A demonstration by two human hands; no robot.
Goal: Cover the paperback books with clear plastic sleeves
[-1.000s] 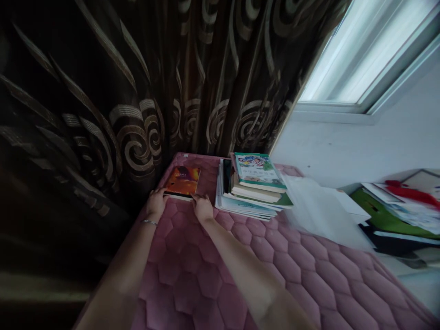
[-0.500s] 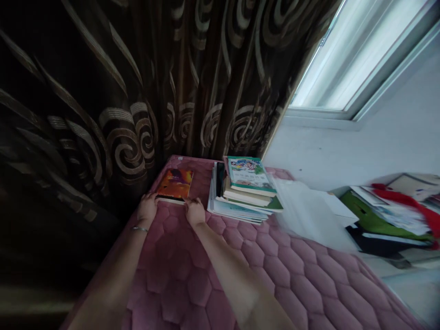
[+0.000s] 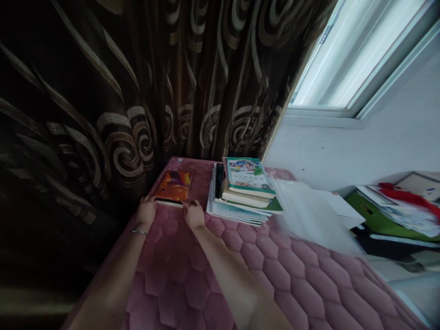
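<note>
A book (image 3: 174, 185) with an orange and dark cover lies flat near the far left corner of a pink quilted surface (image 3: 178, 275). My left hand (image 3: 146, 211), a bracelet at its wrist, has its fingers closed on the book's near left corner. At the near right corner, my right hand (image 3: 194, 214) pinches the edge. To the right stands a stack of books (image 3: 240, 213), its layers uneven. On top of the stack is a green-bordered book (image 3: 250, 175) with a colourful picture.
A dark patterned curtain (image 3: 185, 82) hangs right behind and to the left. Right of the stack lies whitish translucent sheeting (image 3: 302, 211). Farther right is a pile with a green item (image 3: 374, 213) and red cloth (image 3: 405, 195), below a window (image 3: 343, 68) in the white wall.
The camera view has shifted slightly. Both hands stay at the orange book's near corners, and the books keep their places.
</note>
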